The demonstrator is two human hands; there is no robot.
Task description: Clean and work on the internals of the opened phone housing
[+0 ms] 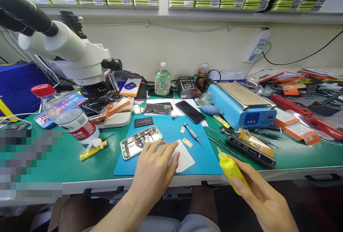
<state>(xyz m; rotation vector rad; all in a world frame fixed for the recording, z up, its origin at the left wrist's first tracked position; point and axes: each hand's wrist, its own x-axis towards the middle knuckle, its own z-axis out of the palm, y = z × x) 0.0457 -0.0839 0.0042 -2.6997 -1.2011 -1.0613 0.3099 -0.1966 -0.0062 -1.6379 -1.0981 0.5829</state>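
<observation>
My left hand (155,167) lies flat on a white wipe (186,158) at the front of the blue work mat (206,153), fingers pressing the sheet. My right hand (257,192) grips a small yellow squeeze bottle (230,169) with its nozzle pointing up and left, just past the mat's right front corner. An opened phone chassis (139,142) lies on the mat left of my left hand. A screwdriver (192,133) and a small gold part (187,142) rest beyond the wipe.
A microscope (66,51) stands at back left, with a tilted water bottle (66,116) in front. A blue heating plate (241,107), a black phone (193,111), a green bottle (162,80), tweezers and a black tool (250,151) crowd the right. The green table edge (107,178) runs along the front.
</observation>
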